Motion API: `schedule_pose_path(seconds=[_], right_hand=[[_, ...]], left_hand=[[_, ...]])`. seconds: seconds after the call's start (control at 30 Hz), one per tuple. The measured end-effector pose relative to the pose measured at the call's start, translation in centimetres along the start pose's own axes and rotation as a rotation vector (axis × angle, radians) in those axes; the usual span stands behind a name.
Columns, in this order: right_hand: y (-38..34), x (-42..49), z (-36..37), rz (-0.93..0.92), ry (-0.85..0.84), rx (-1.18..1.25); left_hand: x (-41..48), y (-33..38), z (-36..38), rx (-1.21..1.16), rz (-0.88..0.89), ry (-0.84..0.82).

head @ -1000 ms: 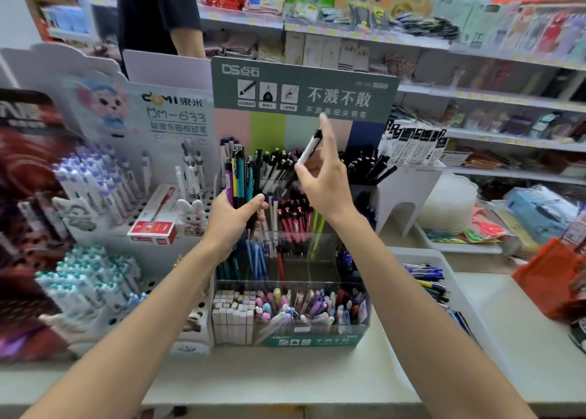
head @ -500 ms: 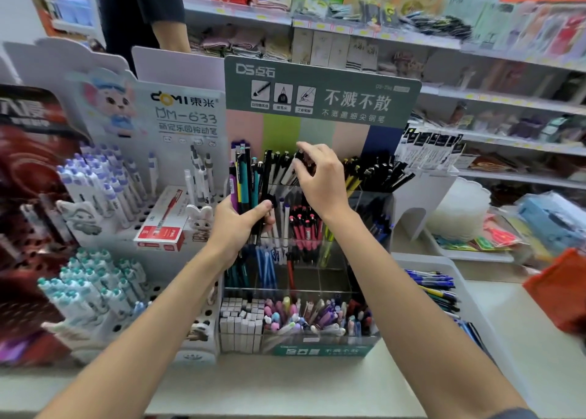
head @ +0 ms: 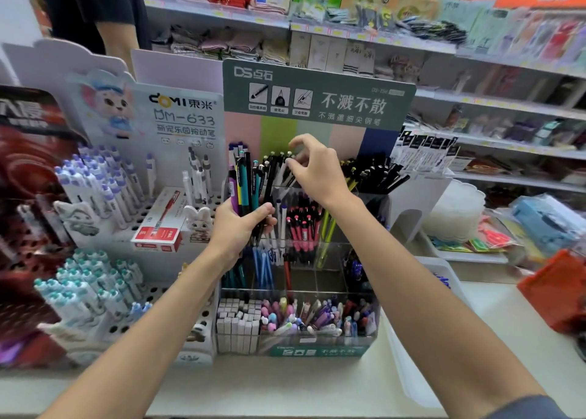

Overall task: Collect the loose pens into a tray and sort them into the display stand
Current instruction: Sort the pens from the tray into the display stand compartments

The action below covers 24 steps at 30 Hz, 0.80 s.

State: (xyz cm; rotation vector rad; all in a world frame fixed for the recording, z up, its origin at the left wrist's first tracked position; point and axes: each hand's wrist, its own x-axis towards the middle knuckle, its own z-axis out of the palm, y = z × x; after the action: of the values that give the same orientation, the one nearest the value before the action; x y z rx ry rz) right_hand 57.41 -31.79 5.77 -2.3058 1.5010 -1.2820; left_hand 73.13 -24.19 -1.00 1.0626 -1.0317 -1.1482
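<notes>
The clear acrylic display stand [head: 317,351] with a green header stands on the counter in front of me, its compartments full of pens. My left hand [head: 236,228] grips a bundle of pens [head: 244,177], purple, teal and black, upright at the stand's left side. Over the back row hovers my right hand [head: 317,170] with its fingers loosely curled. Its thumb is at the tops of the black-and-white pens [head: 276,163] standing there, the index finger is lifted, and no pen is in it. A white tray [head: 409,371] lies right of the stand, mostly hidden by my right forearm.
A white DOMI pen stand [head: 152,216] with a red box [head: 160,227] sits left of the display stand. A person in a dark shirt [head: 95,10] stands behind it. Store shelves fill the back. An orange object [head: 558,288] and a stack of clear plastic plates [head: 453,211] are at the right.
My right hand lowered a black-and-white pen into the back row and let it go. My left hand kept its bundle in the same place.
</notes>
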Motion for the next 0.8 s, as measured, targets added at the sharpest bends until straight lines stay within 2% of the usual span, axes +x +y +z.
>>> schedule_pose_path(seconds=[0.07, 0.2, 0.3, 0.43, 0.6, 0.7, 0.8], right_hand=[[-0.1, -0.4, 0.5, 0.007, 0.046, -0.015], [-0.6, -0.3, 0.7, -0.015, 0.006, -0.032], [-0.6, 0.0, 0.2, -0.011, 0.040, -0.017], [-0.6, -0.5, 1.3, -0.014, -0.099, -0.138], [-0.2, -0.5, 1.2, 0.020, -0.143, -0.210], [0.2, -1.6, 0.8, -0.053, -0.056, -0.196], [0.4, -3.4, -0.2, -0.015, 0.071, 0.040]], left_hand=[[0.0, 0.0, 0.0, 0.005, 0.007, 0.017], [-0.4, 0.2, -0.4, 0.009, 0.017, 0.029], [-0.6, 0.1, -0.9, -0.005, 0.005, 0.046], [-0.6, 0.2, -1.5, -0.004, -0.008, 0.053], [-0.7, 0.2, -1.6, -0.003, -0.017, 0.048], [-0.8, 0.1, -1.2, 0.000, -0.009, 0.021], [-1.0, 0.3, 0.3, 0.038, 0.021, -0.017]])
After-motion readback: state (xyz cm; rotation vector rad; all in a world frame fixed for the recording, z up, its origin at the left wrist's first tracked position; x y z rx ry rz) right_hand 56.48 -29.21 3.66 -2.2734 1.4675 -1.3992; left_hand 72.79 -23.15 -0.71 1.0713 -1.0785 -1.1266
